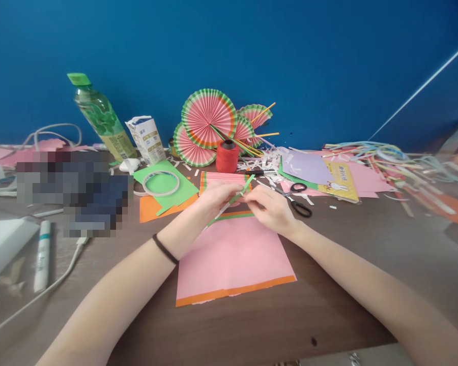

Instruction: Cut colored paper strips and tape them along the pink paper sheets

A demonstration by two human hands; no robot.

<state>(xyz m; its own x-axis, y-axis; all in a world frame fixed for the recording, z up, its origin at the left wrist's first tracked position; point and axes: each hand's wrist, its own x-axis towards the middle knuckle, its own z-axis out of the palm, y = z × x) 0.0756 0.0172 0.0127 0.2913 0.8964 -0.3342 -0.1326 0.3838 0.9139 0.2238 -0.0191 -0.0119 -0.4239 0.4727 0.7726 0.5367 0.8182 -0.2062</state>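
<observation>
In the head view my left hand (220,196) is closed on a narrow green paper strip (249,184) with a white edge or backing. My right hand (270,207) meets it at the strip, its fingers pinched together; a small pale bit shows between the hands. Beneath them lies a pink paper sheet (236,254) with an orange band along its near edge and green and orange bands at its far edge. Just beyond, partly hidden by my left hand, is a pleated pink paper (225,178) with orange and green edges.
Behind stand round pleated paper fans (209,119) and a red thread spool (227,156). Black-handled scissors (301,208) lie right of my hand, near paper scraps. A tape roll (161,183) rests on green paper at left, near a milk carton (147,140) and a bottle (103,119).
</observation>
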